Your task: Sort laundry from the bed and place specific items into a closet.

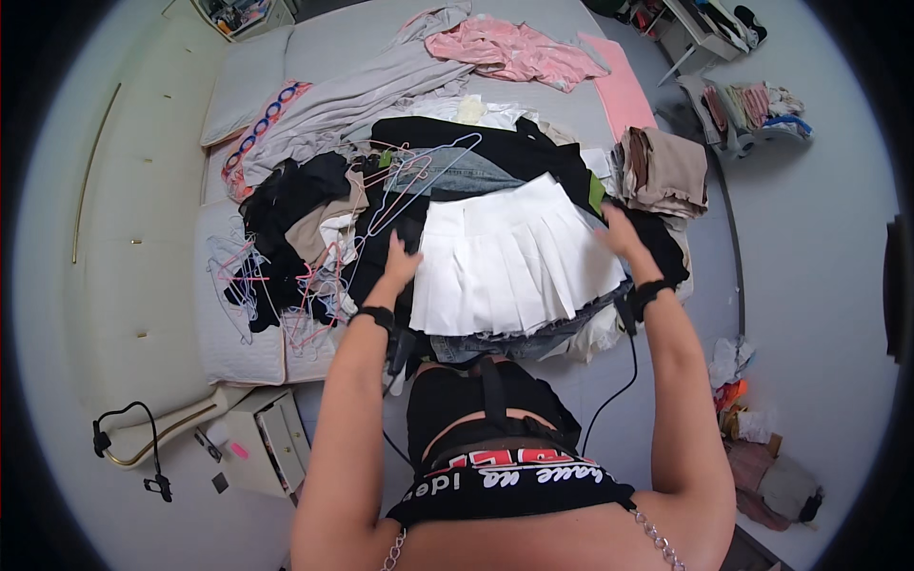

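Observation:
A white pleated skirt lies spread out on a heap of clothes, its waistband away from me and its frayed-looking hem towards me. Beside its left edge is my left hand, fingers apart and holding nothing. My right hand is at the skirt's right edge, also with spread fingers; whether it touches the cloth I cannot tell. Blue denim shows under the hem. Beyond the waistband are a black garment and grey-blue denim, with wire hangers lying over them at the left.
More tangled hangers and dark clothes lie on the left of the bed. Folded brown clothes are stacked at its right edge. A grey blanket and a pink garment lie farther back. A black cable hangs near my right forearm.

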A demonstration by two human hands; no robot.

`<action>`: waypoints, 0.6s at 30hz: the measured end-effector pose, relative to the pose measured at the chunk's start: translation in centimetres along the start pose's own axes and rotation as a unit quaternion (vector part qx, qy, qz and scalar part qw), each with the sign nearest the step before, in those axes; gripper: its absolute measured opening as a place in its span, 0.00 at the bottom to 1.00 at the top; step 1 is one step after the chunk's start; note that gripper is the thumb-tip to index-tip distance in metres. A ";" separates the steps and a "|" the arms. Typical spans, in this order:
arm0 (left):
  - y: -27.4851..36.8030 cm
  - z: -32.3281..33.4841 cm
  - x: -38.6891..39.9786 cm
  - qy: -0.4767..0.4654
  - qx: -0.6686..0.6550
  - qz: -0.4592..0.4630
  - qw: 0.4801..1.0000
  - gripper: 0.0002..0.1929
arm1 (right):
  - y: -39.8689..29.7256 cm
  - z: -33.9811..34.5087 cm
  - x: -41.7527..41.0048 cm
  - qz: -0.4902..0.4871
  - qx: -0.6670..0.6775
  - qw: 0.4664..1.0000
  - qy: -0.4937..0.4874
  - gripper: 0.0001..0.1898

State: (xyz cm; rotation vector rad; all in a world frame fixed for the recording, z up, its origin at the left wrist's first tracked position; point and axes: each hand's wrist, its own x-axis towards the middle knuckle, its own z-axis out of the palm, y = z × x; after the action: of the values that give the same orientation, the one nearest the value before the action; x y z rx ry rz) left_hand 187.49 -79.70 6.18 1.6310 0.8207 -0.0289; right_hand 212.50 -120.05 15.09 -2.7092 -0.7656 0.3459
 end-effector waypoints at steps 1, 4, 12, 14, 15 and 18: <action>-1.8 1.1 -0.1 -0.014 0.086 -0.072 0.994 0.51 | 2.0 1.6 -1.1 0.022 -0.025 0.999 -0.034 0.33; -3.4 0.4 -2.9 -0.187 0.058 -0.141 0.970 0.49 | 1.3 3.3 -5.3 0.159 -0.019 0.981 -0.113 0.37; -12.2 -0.2 -2.6 -0.131 0.065 -0.067 0.987 0.34 | 0.3 5.8 -7.5 0.095 -0.019 0.992 0.076 0.23; -11.2 1.6 -2.4 -0.082 0.161 -0.045 0.982 0.28 | 0.3 5.7 -7.3 0.145 -0.015 0.989 0.028 0.14; -9.3 2.8 -2.7 -0.084 0.216 -0.064 0.971 0.28 | -1.3 4.6 -7.7 0.254 -0.071 0.965 0.002 0.13; -7.6 1.9 -2.3 -0.079 0.181 -0.027 0.980 0.26 | -5.8 3.6 -7.2 0.339 -0.163 0.926 0.025 0.23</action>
State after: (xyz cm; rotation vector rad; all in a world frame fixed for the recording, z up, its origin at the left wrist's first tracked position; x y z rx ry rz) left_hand 182.68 -82.49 0.23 1.9178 0.7673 -0.3616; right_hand 202.71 -118.43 14.89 -3.2168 0.1850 0.3098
